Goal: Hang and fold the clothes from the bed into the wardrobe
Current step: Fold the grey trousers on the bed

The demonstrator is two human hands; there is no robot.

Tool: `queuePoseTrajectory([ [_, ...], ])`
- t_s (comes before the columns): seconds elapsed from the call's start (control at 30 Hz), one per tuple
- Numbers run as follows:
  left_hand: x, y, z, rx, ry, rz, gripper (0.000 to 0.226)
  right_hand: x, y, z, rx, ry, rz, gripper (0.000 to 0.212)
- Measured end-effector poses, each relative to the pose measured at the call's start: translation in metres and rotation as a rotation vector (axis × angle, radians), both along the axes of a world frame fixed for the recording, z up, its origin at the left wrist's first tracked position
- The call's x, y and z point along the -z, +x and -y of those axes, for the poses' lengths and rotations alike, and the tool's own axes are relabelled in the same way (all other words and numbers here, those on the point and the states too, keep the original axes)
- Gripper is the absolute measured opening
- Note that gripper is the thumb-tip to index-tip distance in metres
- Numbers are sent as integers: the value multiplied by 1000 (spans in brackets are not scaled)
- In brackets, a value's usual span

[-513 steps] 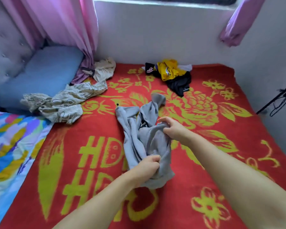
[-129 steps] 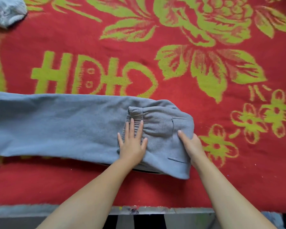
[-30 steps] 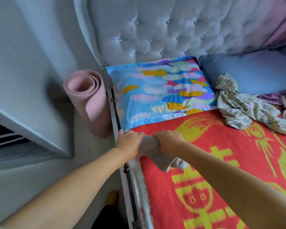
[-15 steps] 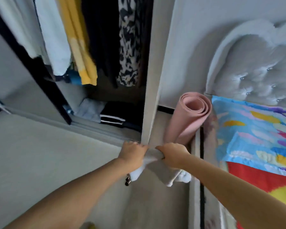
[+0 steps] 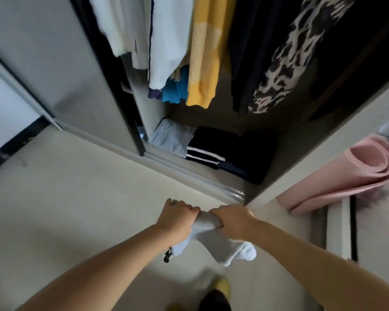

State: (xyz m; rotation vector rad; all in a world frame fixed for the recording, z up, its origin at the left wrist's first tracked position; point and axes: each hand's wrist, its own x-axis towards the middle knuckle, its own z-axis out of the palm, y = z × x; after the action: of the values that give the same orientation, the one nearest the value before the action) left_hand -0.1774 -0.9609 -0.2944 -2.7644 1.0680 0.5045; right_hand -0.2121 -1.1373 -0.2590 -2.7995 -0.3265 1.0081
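Observation:
I hold the folded grey sweatpants (image 5: 220,245) in front of me above the floor. My left hand (image 5: 176,217) grips their left end and my right hand (image 5: 233,219) grips the right end, so the fabric sags below both fists. Ahead stands the open wardrobe (image 5: 202,176) with a sliding-door track along its base. Hanging clothes (image 5: 202,63) fill its upper part: white, yellow, black and leopard-print pieces. Folded clothes (image 5: 211,149), light blue and black with white stripes, lie on the wardrobe floor.
A grey sliding door (image 5: 61,70) covers the wardrobe's left half. A rolled pink mat (image 5: 350,173) leans against the wardrobe's right side panel. Pale floor (image 5: 65,198) spreads under my arms. A yellow and black slipper (image 5: 216,295) shows at the bottom edge.
My view has swung left from the bed to face the open wardrobe, and both hands have carried the grey sweatpants along, closer to its opening. The grip is unchanged.

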Motion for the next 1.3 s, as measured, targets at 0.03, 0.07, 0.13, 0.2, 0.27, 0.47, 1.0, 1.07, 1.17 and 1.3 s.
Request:
queuePoseTrajectory([
  [0.03, 9, 9, -1, 4, 8, -13, 43, 9, 8, -1, -4, -9, -7, 24],
  [0.07, 19, 18, -1, 11, 17, -29, 44, 20, 16, -1, 6, -5, -17, 24],
  [0.13, 42, 35, 2, 40, 36, -58, 43, 46, 30, 2, 37, 24, -49, 25],
  [0.2, 67, 58, 11, 57, 53, -78, 43, 74, 49, 12, 69, 49, -81, 28],
  [0.27, 91, 81, 22, 65, 52, -88, 43, 96, 71, 22, 88, 64, -91, 31],
  [0.47, 160, 157, 73, 119, 66, -59, 45, 172, 132, 62, 199, 22, -9, 34],
  [1.0, 230, 337, 206, 287, 17, -88, 5, 253, 265, 173, 519, 165, 91, 29],
  [1.07, 217, 355, 249, 195, 0, 7, 9, 239, 279, 203, 548, 122, 178, 29],
  [1.17, 194, 379, 295, 313, -155, 81, 20, 215, 292, 242, 637, 117, 319, 36],
  [1.3, 176, 399, 347, 411, -255, 189, 24, 203, 303, 290, 708, 46, 511, 40],
])
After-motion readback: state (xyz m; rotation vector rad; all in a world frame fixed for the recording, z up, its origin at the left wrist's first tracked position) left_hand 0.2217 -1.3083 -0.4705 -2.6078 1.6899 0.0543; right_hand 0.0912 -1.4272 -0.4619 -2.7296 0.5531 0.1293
